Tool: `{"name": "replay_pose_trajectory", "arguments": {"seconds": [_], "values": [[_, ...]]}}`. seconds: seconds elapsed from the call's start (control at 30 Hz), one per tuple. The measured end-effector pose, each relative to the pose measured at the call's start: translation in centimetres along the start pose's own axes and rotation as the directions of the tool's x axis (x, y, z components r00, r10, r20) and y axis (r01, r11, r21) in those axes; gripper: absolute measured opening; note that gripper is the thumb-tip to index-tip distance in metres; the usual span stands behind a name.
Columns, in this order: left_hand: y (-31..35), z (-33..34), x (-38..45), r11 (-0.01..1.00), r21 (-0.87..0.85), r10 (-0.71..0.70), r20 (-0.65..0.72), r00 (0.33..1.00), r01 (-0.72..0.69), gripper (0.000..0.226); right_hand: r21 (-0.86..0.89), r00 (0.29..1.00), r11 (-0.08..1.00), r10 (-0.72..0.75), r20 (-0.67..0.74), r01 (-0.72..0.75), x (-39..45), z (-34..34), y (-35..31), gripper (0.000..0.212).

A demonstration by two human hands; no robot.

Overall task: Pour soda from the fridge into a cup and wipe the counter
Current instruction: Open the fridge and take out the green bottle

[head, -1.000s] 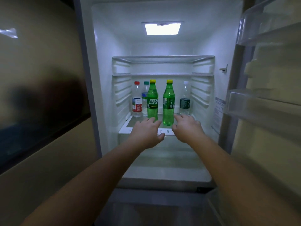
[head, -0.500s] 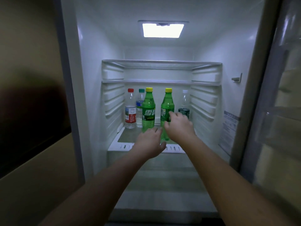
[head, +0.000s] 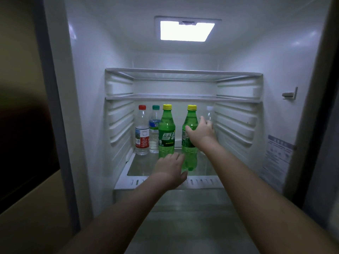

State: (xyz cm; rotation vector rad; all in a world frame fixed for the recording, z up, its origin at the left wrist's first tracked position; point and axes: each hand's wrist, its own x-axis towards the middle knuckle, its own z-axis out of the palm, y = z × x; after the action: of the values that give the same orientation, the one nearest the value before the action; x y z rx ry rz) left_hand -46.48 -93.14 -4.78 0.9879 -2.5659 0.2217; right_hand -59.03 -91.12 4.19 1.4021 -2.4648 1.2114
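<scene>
Two green soda bottles with yellow caps stand upright on a glass shelf (head: 139, 167) inside the open fridge. The left soda bottle (head: 166, 132) shows its label. My right hand (head: 200, 132) wraps around the middle of the right soda bottle (head: 189, 154), thumb on its left side, fingers behind it. The bottle still stands on the shelf. My left hand (head: 170, 170) hovers low at the shelf's front edge, fingers apart, holding nothing, just in front of the left soda bottle's base.
A clear water bottle with a red cap (head: 142, 131) and one with a green cap (head: 155, 129) stand at the left of the shelf. A clear bottle with a white cap (head: 209, 111) is half hidden behind my right hand. Two bare shelves (head: 183, 98) sit above.
My view moved closer into the fridge. My right hand rose from the shelf front and closed around the right soda bottle. My left hand stayed low near the shelf edge.
</scene>
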Motion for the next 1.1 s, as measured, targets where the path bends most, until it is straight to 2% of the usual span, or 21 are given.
{"name": "replay_pose_trajectory", "arguments": {"seconds": [0.23,0.3,0.5,0.6,0.7,0.8,0.87,0.93,1.03,1.1], "values": [[-0.8,1.4,-0.1,0.992,-0.122,-0.028,-0.023,0.999,0.025,0.068,0.28,0.996,0.96,-0.052,0.073,0.03,2.2,1.4,0.4,0.097],[-0.8,1.8,-0.4,0.983,-0.18,-0.05,-0.031,0.998,0.043,0.071,0.315,0.995,0.949,-0.048,0.084,0.019,2.4,1.7,0.6,0.096],[-0.5,2.5,-0.6,0.965,-0.257,-0.058,-0.027,0.998,0.049,0.072,0.246,0.997,0.966,-0.079,-0.002,0.077,2.4,2.0,1.3,0.067],[0.1,2.2,-0.6,0.925,-0.374,-0.078,-0.031,0.996,0.061,0.07,0.2,0.996,0.976,-0.077,-0.037,0.082,2.0,1.5,1.6,0.06],[0.8,2.2,-0.4,0.847,-0.519,-0.133,0.002,0.991,0.115,0.069,0.164,0.995,0.982,-0.091,-0.05,0.098,1.3,1.0,1.7,0.063],[1.1,2.7,0.2,0.763,-0.61,-0.215,0.071,0.974,0.212,0.072,0.097,0.991,0.988,-0.115,-0.062,0.121,0.6,0.4,1.3,0.075],[1.4,2.7,0.4,0.64,-0.706,-0.298,0.136,0.945,0.304,0.066,0.067,0.993,0.992,-0.1,-0.062,0.104,0.0,-0.1,0.7,0.08],[1.5,2.3,0.3,0.446,-0.802,-0.384,0.229,0.894,0.397,0.055,0.074,0.997,0.995,-0.06,-0.052,0.063,-0.6,-0.6,0.2,0.081],[2.0,1.4,0.2,0.031,-0.879,-0.436,0.417,0.798,0.476,0.039,0.107,0.999,0.994,-0.031,-0.025,0.034,-1.5,-1.1,-0.2,0.076],[2.3,0.6,-0.2,-0.227,-0.845,-0.391,0.534,0.749,0.484,0.03,0.126,1.0,0.992,-0.022,-0.009,0.023,-2.2,-1.5,-0.3,0.072]]}}
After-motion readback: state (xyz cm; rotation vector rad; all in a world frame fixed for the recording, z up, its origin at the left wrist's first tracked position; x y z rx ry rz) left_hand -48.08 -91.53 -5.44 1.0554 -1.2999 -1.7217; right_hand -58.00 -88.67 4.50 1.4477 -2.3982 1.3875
